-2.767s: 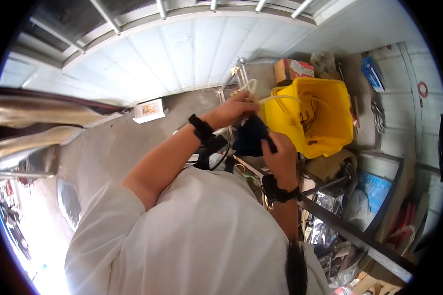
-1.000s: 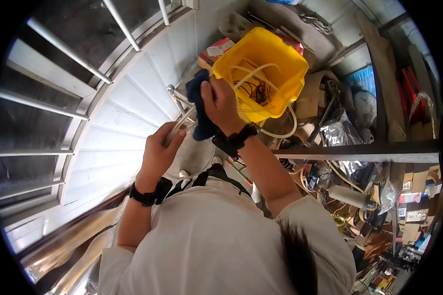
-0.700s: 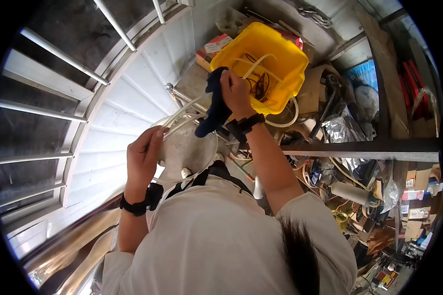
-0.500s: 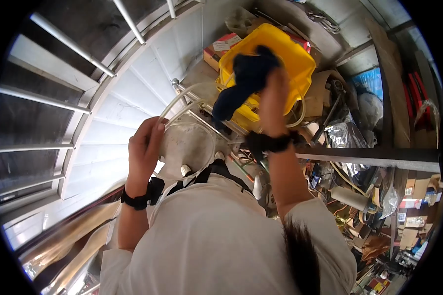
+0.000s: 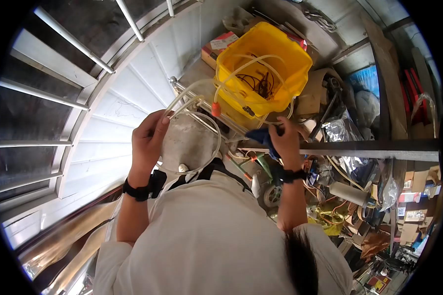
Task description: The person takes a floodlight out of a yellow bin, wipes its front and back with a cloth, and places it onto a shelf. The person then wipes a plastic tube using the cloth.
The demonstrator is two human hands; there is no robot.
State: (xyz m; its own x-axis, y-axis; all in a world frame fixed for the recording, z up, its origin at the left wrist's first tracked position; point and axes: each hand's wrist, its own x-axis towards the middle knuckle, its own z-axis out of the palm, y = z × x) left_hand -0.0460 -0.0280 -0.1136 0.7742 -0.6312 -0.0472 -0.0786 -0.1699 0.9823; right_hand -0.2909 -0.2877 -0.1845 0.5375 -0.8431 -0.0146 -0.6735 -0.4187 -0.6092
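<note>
My left hand (image 5: 150, 133) is closed around a clear flexible hose (image 5: 181, 94), pinched between thumb and fingers. The hose hangs in a loop below this hand and runs across to the yellow bin (image 5: 300, 59), where more loops lie over its opening. An orange-red fitting (image 5: 215, 109) hangs on the hose by the bin's near side. Close to the bin's near right corner, my right hand (image 5: 286, 141) has its fingers curled on a dark blue cloth (image 5: 262, 137), part of which hides behind the hand. Dark thin cables (image 5: 261, 86) lie inside the bin.
A metal shelf edge (image 5: 369, 146) runs along the right, with cluttered tools and packaging above and below. A red and brown box (image 5: 216, 48) stands behind the bin. White bars (image 5: 39, 93) line the left. A round grey surface (image 5: 184, 142) shows below the hose.
My right hand has drawn back from over the bin toward me with the blue cloth, uncovering the bin's inside and the orange-red fitting. My left hand keeps hold of the hose.
</note>
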